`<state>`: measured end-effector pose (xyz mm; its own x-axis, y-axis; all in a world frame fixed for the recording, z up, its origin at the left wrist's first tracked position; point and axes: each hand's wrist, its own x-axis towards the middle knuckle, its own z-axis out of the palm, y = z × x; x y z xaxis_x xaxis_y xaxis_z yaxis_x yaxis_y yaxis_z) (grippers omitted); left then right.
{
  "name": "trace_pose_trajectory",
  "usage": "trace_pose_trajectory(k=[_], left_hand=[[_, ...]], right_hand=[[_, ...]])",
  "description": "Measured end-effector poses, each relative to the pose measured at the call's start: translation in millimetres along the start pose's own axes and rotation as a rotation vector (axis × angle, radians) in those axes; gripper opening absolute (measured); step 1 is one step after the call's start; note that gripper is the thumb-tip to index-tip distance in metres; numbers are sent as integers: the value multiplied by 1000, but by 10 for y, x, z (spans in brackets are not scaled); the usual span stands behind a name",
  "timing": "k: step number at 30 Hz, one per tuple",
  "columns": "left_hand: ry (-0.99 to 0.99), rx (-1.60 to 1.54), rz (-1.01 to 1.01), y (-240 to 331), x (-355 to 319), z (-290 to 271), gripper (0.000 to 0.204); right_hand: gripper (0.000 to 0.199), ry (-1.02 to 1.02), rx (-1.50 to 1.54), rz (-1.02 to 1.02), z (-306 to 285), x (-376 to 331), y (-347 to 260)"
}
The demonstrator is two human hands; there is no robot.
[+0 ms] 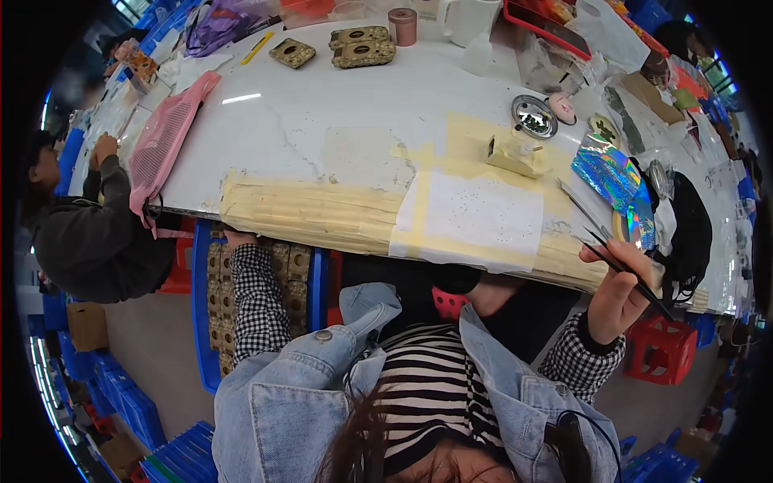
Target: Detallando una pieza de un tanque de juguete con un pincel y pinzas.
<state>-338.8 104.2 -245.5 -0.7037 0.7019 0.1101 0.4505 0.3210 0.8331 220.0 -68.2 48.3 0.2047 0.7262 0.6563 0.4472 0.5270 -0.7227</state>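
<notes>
My right hand (616, 294) is raised at the table's right front edge, its fingers pinched on dark tweezers (640, 282). The tweezers point up and left toward the table. My left hand (240, 237) reaches down beside the front edge, over a blue crate (203, 322) at the left. Inside the crate lie rows of brown, speckled rectangular pieces (298, 283) with round openings. Most of my left hand's fingers are hidden by the table edge. A white sheet (475, 217) dotted with tiny specks is taped in front of me. Near my right hand lies a slim, pointed grey tool (576, 200).
A tape-wrapped block (515, 157) and a round dish (534, 117) holding dark green bits stand at the right. Behind are more speckled pieces (364, 52), a yellow cutter (257, 48) and a pink cup (403, 27). A pink mesh bag (171, 137) hangs leftward, near another person (97, 217).
</notes>
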Motion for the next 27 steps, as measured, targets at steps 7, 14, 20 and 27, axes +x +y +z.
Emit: trace_pose_trajectory(k=[7,14,20,27], left_hand=[[20,197,63,83,-23,-85,42],[36,402,96,231,-170,-167,39],[352,283,-29,406,-507,-606,34],[744,-126,490,1532,-267,-1144,26]], right_hand=[[45,-77,52,-1,23,0,28],[46,-101,73,5,40,-4,73],[48,-13,49,-3,-3,-23,105],[49,21,98,-6,9,-45,194]])
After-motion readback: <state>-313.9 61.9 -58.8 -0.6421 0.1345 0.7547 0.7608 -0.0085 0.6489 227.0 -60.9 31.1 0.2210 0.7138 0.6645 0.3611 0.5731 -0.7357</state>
